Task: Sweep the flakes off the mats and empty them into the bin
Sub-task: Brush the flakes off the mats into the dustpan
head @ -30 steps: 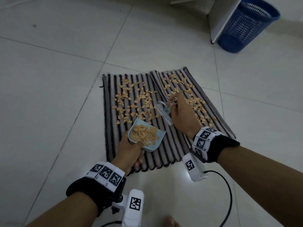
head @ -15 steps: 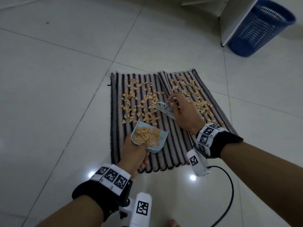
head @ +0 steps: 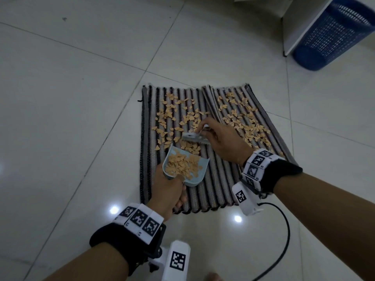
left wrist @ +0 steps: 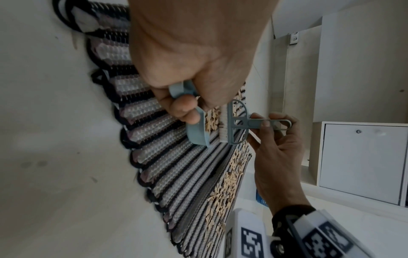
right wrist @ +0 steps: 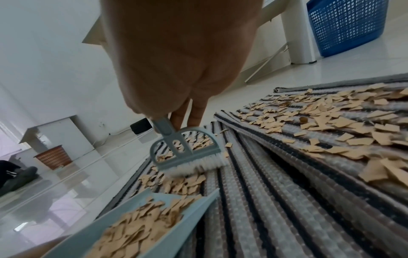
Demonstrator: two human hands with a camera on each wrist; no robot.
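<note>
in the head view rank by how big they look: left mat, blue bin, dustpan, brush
1. left mat
2. blue bin, partly cut off and farther away, so unsure
3. dustpan
4. brush

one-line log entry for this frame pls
left hand grips dustpan, part full | right hand holds brush on left mat | flakes remain on both mats | bin untouched

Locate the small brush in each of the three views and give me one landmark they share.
Head: the brush sits at centre, on the left mat just beyond the dustpan, held by the right hand.
Left wrist: right of centre, its bristles at the dustpan's mouth.
Right wrist: centre, bristles down on the mat.
Shared landmark: the flake-filled dustpan, just in front of the brush in all three.
</note>
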